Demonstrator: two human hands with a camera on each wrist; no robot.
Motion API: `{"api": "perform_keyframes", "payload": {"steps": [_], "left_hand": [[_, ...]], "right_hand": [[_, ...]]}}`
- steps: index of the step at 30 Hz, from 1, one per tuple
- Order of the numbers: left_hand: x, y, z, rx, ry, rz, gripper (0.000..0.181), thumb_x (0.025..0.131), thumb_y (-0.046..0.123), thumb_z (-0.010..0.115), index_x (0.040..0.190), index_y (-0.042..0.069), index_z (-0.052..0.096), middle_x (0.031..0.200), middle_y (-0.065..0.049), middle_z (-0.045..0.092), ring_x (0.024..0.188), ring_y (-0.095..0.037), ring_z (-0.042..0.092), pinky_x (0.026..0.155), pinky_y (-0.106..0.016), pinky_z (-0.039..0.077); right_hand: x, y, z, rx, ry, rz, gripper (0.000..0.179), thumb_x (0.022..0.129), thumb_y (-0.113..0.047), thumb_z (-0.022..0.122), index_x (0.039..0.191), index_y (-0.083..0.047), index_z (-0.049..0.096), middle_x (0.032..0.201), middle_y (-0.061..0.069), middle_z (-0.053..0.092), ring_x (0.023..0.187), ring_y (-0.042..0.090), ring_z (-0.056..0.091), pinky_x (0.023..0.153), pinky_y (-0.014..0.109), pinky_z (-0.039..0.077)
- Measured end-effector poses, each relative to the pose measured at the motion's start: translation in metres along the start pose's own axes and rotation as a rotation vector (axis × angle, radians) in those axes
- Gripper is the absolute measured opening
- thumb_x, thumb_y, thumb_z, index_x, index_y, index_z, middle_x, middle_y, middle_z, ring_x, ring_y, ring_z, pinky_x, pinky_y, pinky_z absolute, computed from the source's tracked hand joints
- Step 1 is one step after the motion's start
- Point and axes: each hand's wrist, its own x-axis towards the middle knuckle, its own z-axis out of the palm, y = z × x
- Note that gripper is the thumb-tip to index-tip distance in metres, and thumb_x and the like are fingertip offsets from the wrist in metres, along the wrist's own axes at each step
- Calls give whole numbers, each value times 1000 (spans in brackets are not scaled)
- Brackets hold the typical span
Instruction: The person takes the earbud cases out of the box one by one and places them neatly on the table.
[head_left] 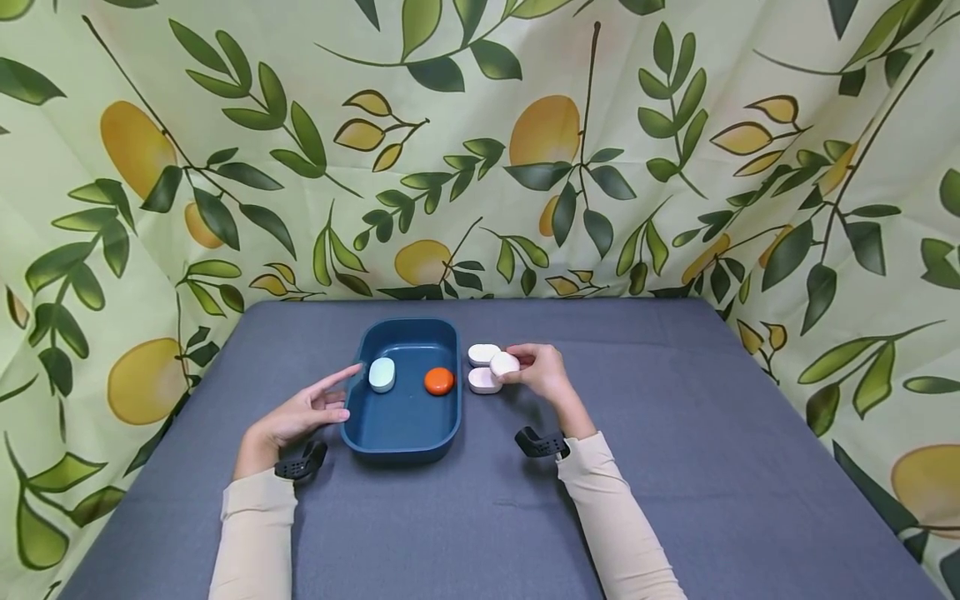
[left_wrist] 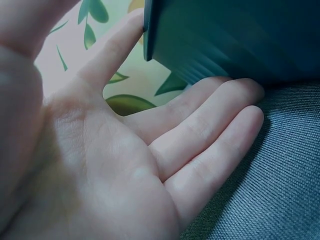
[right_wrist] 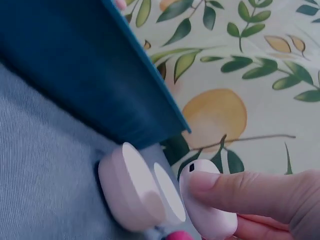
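My right hand (head_left: 542, 371) pinches a small white rounded case (head_left: 505, 363) between thumb and fingers. A small dark slot shows at one end of this case in the right wrist view. Just beyond it on the cloth lie two white oval cases, a rear one (head_left: 483, 355) and a front one (head_left: 484, 382). My left hand (head_left: 303, 412) is at the left side of a blue rectangular bin (head_left: 401, 454), its index finger on the rim and other fingers low by the outer wall. In the bin lie a pale mint oval case (head_left: 382, 375) and an orange round case (head_left: 438, 381).
A grey-blue cloth (head_left: 465, 533) covers the table. Behind and at both sides hangs a leaf-and-fruit patterned curtain (head_left: 480, 192). At the bottom of the right wrist view shows part of a bright pink thing (right_wrist: 179, 235), mostly cut off.
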Motion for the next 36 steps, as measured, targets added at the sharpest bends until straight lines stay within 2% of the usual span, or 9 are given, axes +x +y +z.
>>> {"api": "perform_keyframes", "payload": {"steps": [5,12,15,18,25,28,32,36], "left_hand": [[0,0,0,0,3,0,77,93,11,60,155,9,14,160,-29,8,143,-57,18,112,-68,24],[0,-1,-2,-1,-3,-15,77,93,12,60,155,11,14,160,-30,10,142,-56,21,112,-66,27],[0,-2,-2,2,-6,-10,77,93,12,60,155,11,14,159,-30,11,142,-55,23,111,-54,38],[0,-2,-2,7,-4,-4,77,93,11,60,155,11,14,159,-29,12,142,-55,24,107,-42,43],[0,-3,-1,-18,-15,9,77,93,9,59,155,11,14,159,-30,11,141,-55,24,96,-18,46],[0,-3,-1,-25,-15,13,77,93,8,59,155,11,14,159,-31,12,141,-55,24,92,-13,46],[0,-4,-1,-14,-9,10,77,93,9,59,155,11,14,159,-31,13,141,-55,25,96,-18,46],[0,-4,-2,3,-5,2,76,94,10,59,155,12,15,160,-29,11,142,-55,23,109,-46,42]], "right_hand": [[2,10,-3,-32,-9,4,46,64,-2,85,107,6,71,102,25,73,90,29,72,74,26,57],[2,24,-7,-84,-29,52,45,63,-5,87,104,6,70,96,23,73,83,25,71,67,20,52],[3,27,-8,-118,-44,63,46,63,-7,87,104,5,71,94,22,74,82,24,71,66,20,51],[3,29,-9,-150,-45,72,46,62,-8,87,104,4,71,93,21,74,82,24,71,66,21,50],[3,32,-7,-185,-33,93,46,61,-9,88,103,2,72,91,19,75,83,25,70,66,22,48],[3,33,-6,-193,-25,99,46,62,-10,88,103,2,72,92,19,75,84,26,69,67,23,49],[3,34,-5,-222,-26,90,45,62,-11,88,103,1,73,92,19,75,86,26,68,71,26,48],[3,33,-3,-234,-41,84,45,62,-10,87,103,1,73,93,19,75,89,28,66,74,27,47]]}}
